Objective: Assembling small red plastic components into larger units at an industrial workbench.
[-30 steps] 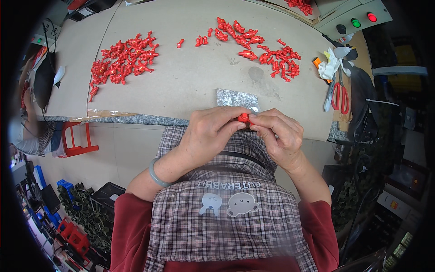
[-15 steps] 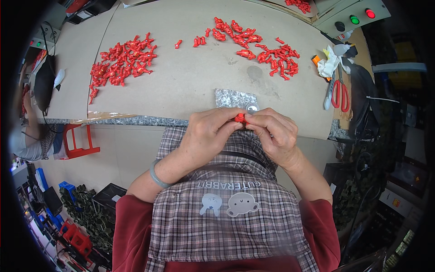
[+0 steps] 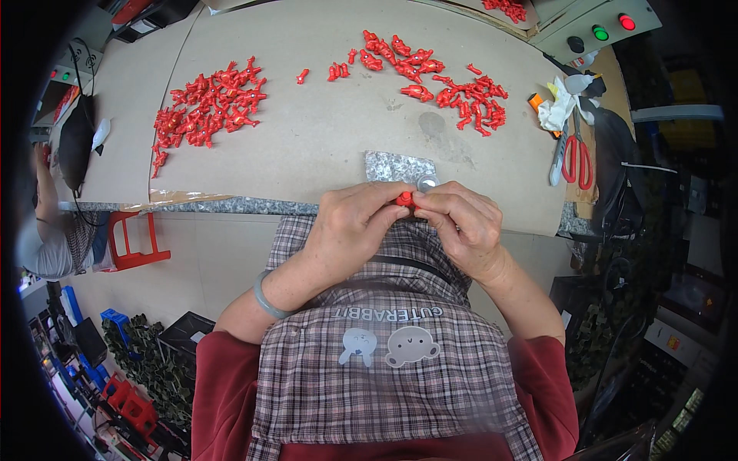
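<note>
Close to the table's front edge, my left hand (image 3: 350,223) and my right hand (image 3: 465,223) pinch a small red plastic part (image 3: 404,199) between thumbs and fingertips. Much of that part is hidden by the fingers. Just beyond my right fingertips sits a small round silvery object (image 3: 427,183), partly covered. Behind it lies a speckled grey patch (image 3: 392,164) on the table. A large heap of red plastic figures (image 3: 211,104) spreads over the left of the table. Further back on the right are red body pieces (image 3: 400,54) and a cluster of smaller red pieces (image 3: 478,101).
At the right edge lie red-handled scissors (image 3: 578,161), a cutter (image 3: 559,157) and crumpled white tissue (image 3: 560,107). A control box (image 3: 596,34) with lit buttons stands at the back right. On the left, a co-worker's arm (image 3: 48,180) shows beside a red stool (image 3: 137,240).
Both my hands stay nearly in place, and the red part shifts very slightly between my fingertips. At the far left, the co-worker's arm has moved.
</note>
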Demonstrator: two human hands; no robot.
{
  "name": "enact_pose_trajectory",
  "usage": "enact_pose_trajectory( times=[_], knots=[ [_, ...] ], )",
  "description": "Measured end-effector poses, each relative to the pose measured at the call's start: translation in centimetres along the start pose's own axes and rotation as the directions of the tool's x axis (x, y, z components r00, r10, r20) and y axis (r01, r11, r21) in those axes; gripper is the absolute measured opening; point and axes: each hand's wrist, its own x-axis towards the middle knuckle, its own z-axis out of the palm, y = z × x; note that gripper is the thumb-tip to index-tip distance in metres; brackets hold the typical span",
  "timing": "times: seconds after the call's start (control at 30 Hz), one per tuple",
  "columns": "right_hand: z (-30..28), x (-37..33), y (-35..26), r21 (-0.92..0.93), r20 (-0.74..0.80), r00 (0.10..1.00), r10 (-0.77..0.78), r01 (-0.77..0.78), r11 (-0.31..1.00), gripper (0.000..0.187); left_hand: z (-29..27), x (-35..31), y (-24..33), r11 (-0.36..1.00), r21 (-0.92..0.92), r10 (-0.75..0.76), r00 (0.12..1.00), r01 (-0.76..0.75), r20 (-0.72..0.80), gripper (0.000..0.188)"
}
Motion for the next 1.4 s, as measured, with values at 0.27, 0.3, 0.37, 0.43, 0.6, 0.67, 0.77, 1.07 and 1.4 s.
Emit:
enact_pose_trajectory(
  times=[0.27, 0.3, 0.37, 0.43, 0.6, 0.67, 0.77, 1.07, 1.4],
  knots=[
    [0.0, 0.2, 0.0, 0.005, -0.011, 1.000, -0.003, 0.003, 1.000, 0.020, -0.2, 0.0, 0.0, 1.000, 0.014, -0.006, 1.000, 0.006, 0.004, 0.021],
    [-0.1, 0.2, 0.1, 0.004, -0.004, 1.000, -0.013, 0.013, 1.000, 0.021, -0.3, 0.0, -0.1, 0.999, 0.031, -0.007, 1.000, 0.006, 0.013, 0.022],
    [-0.2, 0.2, 0.1, 0.005, 0.001, 1.000, -0.023, 0.023, 1.000, 0.021, -0.4, -0.1, -0.3, 0.999, 0.050, -0.008, 1.000, 0.007, 0.023, 0.023],
    [-0.4, 0.4, 0.0, 0.015, 0.015, 0.994, -0.105, 0.105, 0.994, 0.021, -0.5, -0.3, -0.3, 0.996, 0.063, 0.058, 0.998, -0.059, 0.011, 0.023],
    [-0.6, 0.3, -0.4, 0.010, 0.018, 0.987, -0.161, 0.161, 0.987, 0.023, -0.4, -0.6, -1.0, 0.972, 0.097, 0.219, 0.975, -0.215, -0.035, 0.024],
    [-0.6, 0.2, -0.4, 0.015, 0.015, 0.987, -0.162, 0.162, 0.987, 0.022, -0.5, -0.5, -1.1, 0.955, 0.117, 0.279, 0.960, -0.273, -0.032, 0.024],
    [-0.5, 0.0, -0.4, 0.045, -0.008, 0.992, -0.126, 0.126, 0.991, 0.022, -0.5, -0.4, -1.1, 0.943, 0.113, 0.319, 0.947, -0.314, -0.031, 0.026],
    [-0.4, -0.4, -0.6, -0.001, -0.034, 0.991, -0.131, 0.131, 0.991, 0.023, -0.5, -0.6, -1.3, 0.922, 0.116, 0.376, 0.926, -0.369, -0.041, 0.029],
    [-0.8, -0.1, -1.2, -0.043, 0.007, 0.986, -0.169, 0.169, 0.985, 0.029, -0.5, -0.7, -0.9, 0.942, 0.102, 0.323, 0.946, -0.319, -0.022, 0.027]
  ],
)
